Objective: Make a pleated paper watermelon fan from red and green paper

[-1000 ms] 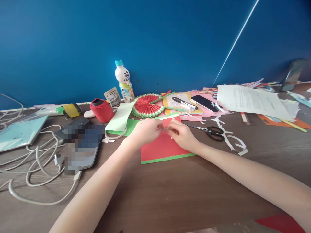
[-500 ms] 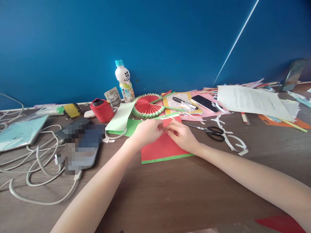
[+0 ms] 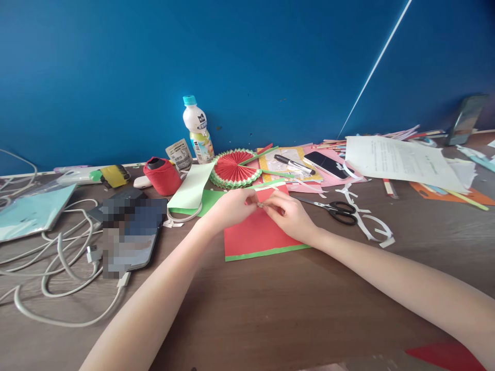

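A red paper sheet with green strips along its near and far edges lies flat on the brown table. My left hand and my right hand meet at the sheet's far edge. Their fingertips pinch that edge together, folding a narrow pleat. A finished red and green pleated paper fan lies just behind my hands. Black scissors rest to the right of my right hand.
A drink bottle, a red pouch, a light green paper, a marker, a phone and printed sheets crowd the back. White cables and a blurred device lie at left. White paper scraps lie at right.
My fingertips have shifted slightly along the far edge of the red sheet, pressing the fold. Nothing else has moved.
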Tool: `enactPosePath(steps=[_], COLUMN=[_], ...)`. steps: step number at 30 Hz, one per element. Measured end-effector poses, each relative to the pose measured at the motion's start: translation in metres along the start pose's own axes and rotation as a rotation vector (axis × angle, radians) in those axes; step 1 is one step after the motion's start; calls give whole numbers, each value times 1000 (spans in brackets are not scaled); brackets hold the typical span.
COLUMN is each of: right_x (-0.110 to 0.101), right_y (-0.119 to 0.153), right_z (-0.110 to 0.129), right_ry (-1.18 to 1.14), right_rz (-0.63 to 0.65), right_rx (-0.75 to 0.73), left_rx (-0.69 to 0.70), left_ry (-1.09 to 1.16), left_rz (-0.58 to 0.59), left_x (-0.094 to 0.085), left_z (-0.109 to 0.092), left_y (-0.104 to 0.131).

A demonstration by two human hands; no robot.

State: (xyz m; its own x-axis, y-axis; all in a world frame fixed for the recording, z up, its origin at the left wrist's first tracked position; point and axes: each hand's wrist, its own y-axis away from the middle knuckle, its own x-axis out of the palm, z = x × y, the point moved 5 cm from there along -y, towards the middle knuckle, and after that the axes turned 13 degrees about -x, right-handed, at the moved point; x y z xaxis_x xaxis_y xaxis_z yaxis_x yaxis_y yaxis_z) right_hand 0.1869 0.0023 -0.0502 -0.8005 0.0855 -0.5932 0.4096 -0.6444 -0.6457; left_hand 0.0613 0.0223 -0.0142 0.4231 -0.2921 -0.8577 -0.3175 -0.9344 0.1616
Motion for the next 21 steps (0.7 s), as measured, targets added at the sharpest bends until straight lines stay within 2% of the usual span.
enactPosePath(steps=[3,6,9,13,16,21], right_x=[0,-1,-1,-1,-1,0], right_y=[0,0,-1,-2,-2,-1], right_z=[0,-1,-1,2,3,3], right_ry=[-13,-32,-67,-88,-85,-76], right_rz=[-2,-8,-17,-26,-18,-5], right_rx=[3,13,8,-27,-46,-68], left_rx=[-16,-52,-176,-359,-467,-475], left_ry=[6,5,-61,-117,-198,-202], left_rz=[-9,-23,-161,-284,-386,-336], left_x=[-2,-11,-33,-59,-70,-69], left_z=[2,14,41,76,89,95], left_y=[-2,-7,-12,-13,-9,-8])
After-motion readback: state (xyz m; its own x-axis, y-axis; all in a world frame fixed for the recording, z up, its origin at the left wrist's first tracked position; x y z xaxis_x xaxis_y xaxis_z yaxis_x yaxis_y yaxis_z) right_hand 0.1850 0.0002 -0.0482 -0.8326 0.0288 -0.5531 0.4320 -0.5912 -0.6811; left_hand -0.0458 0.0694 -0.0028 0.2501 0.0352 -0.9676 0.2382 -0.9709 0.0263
